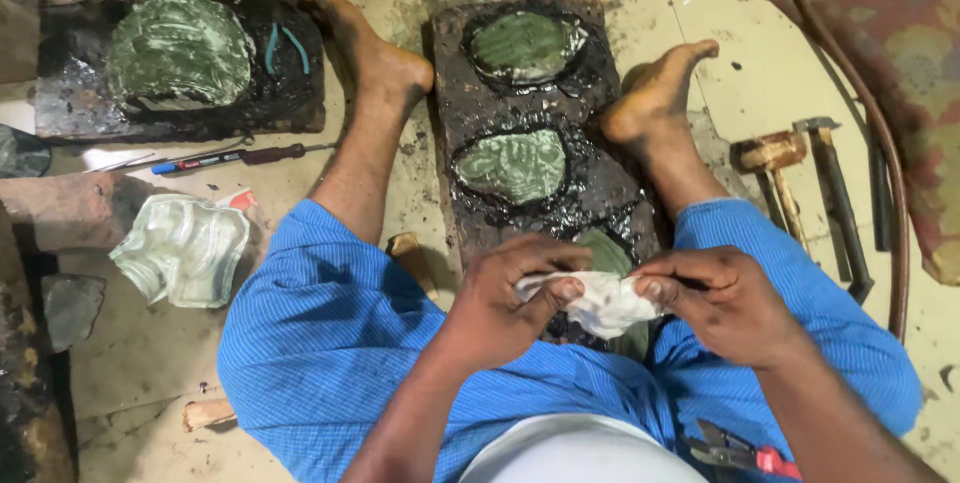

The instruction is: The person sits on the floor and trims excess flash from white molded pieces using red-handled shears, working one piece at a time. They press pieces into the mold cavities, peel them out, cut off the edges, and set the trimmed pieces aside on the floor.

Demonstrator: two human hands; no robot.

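Both my hands pinch a crumpled white cloth over my lap. My left hand grips its left side, and my right hand holds its right end. Just beyond the cloth lies a black pitch-covered board between my bare feet, with an embossed greenish metal piece at the far end, another in the middle, and a third partly hidden behind the cloth. I sit on the floor in blue trousers.
A second pitch board with a large greenish embossed piece lies far left. A pale shaped metal piece rests on the floor at left, near a screwdriver. Hammers lie at right. Red-handled pliers sit by my right thigh.
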